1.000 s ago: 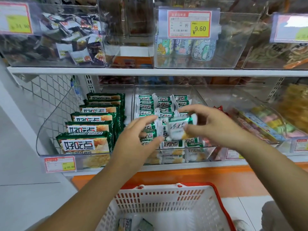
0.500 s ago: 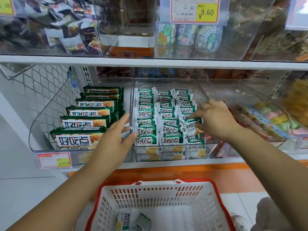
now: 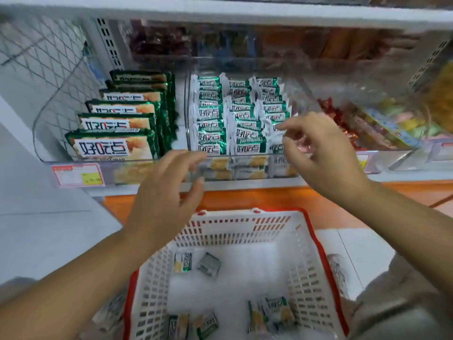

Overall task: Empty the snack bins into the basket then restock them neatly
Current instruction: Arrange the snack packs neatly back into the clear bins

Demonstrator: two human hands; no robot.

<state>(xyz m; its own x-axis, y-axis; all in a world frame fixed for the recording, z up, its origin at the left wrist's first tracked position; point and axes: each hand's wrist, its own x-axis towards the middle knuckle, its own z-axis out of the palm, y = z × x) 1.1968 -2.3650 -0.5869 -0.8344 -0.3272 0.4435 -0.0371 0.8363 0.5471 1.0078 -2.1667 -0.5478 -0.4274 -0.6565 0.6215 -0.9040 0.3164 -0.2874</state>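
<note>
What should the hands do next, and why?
Probably lower the right hand into the basket for a small packet. It and the left hand look empty, several packets lie in the basket, and the clear bin seems to have room front-right.

Your snack packs (image 3: 211,113) are green-and-white foil, your basket (image 3: 245,225) is white slotted plastic with a red rim.

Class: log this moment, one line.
left hand open; right hand open at clear plastic bin; green snack packets in rows; white plastic basket below
</note>
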